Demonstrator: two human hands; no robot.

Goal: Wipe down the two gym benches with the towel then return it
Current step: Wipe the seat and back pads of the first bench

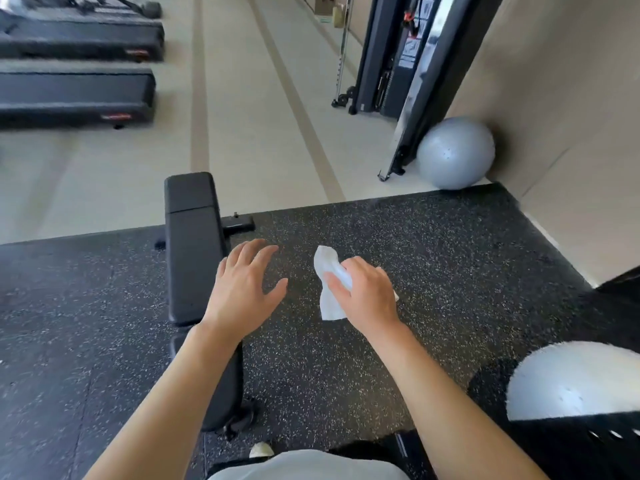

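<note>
A black padded gym bench (194,247) runs away from me on the speckled rubber mat, left of centre. My left hand (244,289) hovers with fingers spread over the bench's right edge, holding nothing. To its right, my right hand (367,292) grips a crumpled white towel (329,289) in the air above the mat, apart from the bench. Only one bench is in view.
The dark speckled mat (433,258) ends at a beige floor (263,116). Two treadmills (72,95) stand at the far left. A grey exercise ball (455,152) rests by the wall beside a black cable machine (391,60). Another pale ball (575,382) sits at my lower right.
</note>
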